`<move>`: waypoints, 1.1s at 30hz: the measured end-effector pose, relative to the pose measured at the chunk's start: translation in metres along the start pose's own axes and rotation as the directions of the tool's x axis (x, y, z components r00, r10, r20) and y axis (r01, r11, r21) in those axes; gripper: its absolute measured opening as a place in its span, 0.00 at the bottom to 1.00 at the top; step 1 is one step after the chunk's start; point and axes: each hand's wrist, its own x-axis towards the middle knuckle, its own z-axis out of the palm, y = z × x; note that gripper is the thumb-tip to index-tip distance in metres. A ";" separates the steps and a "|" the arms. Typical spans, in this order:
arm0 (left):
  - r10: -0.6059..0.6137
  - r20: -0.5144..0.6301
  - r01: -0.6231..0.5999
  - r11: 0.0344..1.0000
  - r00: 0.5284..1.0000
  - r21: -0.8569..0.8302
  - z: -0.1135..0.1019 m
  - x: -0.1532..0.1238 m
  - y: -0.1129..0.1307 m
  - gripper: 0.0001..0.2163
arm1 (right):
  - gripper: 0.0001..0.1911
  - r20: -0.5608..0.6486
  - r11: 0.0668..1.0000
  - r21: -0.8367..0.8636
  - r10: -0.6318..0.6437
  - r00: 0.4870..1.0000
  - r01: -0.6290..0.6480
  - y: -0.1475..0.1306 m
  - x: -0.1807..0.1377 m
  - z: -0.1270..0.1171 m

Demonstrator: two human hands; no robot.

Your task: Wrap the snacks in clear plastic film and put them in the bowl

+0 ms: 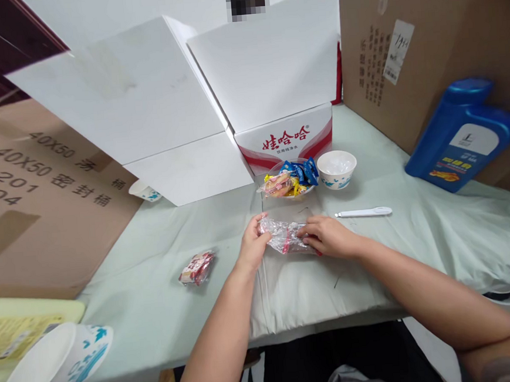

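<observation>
Between my two hands is a crinkled clear plastic wrapper (280,236) with red marks, just above the cloth-covered table. My left hand (254,241) pinches its left end between thumb and fingers. On the other end, the bent fingers of my right hand (328,237) grip the plastic; whatever lies under them is hidden. Right behind the wrapper stands a clear bowl (297,195) of small blue, yellow and pink wrapped snacks. Left of my left hand lies a red and white wrapped packet (197,268). A white utility knife (363,212) rests beyond my right hand.
A paper bowl (337,170) with clear plastic inside stands beside the snack bowl. White boxes (284,144) line the back. Large brown cartons (35,202) flank the table. A blue bottle (463,139) stands right; a paper cup (91,351) tilts at the left front.
</observation>
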 end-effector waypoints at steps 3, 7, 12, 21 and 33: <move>-0.044 0.043 0.043 0.999 0.998 0.015 0.001 -0.002 0.003 0.14 | 0.09 -0.066 1.000 0.025 0.016 0.998 -0.014 0.001 0.000 -0.002; -0.032 -0.097 0.036 0.999 0.995 0.030 0.001 0.000 0.002 0.09 | 0.09 -0.319 0.978 0.168 0.174 0.931 -0.125 0.010 -0.001 -0.008; -0.010 -0.241 0.031 0.996 0.971 0.084 -0.011 0.011 -0.004 0.07 | 0.14 -0.357 0.837 0.269 0.546 0.758 -0.476 0.028 -0.003 -0.016; 0.603 -0.090 -0.345 0.564 0.793 0.750 -0.016 0.007 -0.003 0.15 | 0.17 -0.424 0.913 -0.163 0.277 0.862 -0.374 0.038 -0.003 -0.010; 0.519 0.221 -0.477 0.433 0.826 0.765 -0.006 0.002 -0.010 0.07 | 0.10 -0.210 0.930 -0.121 0.318 0.925 -0.347 0.031 0.002 -0.001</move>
